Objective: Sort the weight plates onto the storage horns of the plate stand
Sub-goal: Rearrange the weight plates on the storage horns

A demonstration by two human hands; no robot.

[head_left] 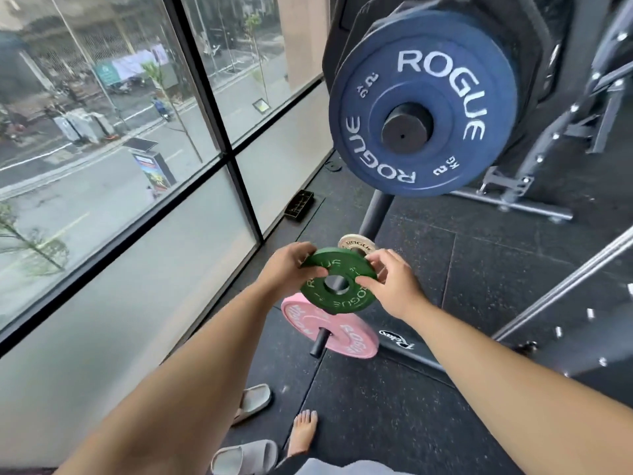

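A small green weight plate [337,281] is held between both hands, its centre hole around the tip of a dark storage horn. My left hand [286,269] grips its left rim and my right hand [390,282] grips its right rim. Just behind it a small white plate [356,245] sits on the same stand. Below, a pink plate [330,325] rests on a lower horn [318,344]. High up, a blue 2 kg plate [424,104] hangs on an upper horn in front of larger black plates [346,29].
The plate stand's post [376,214] rises from black rubber flooring. A glass window wall [137,166] runs along the left. A grey rack frame [548,186] stands at the right. Slippers [253,401] and a bare foot [303,431] lie near the bottom. A small black tray [299,205] sits by the window.
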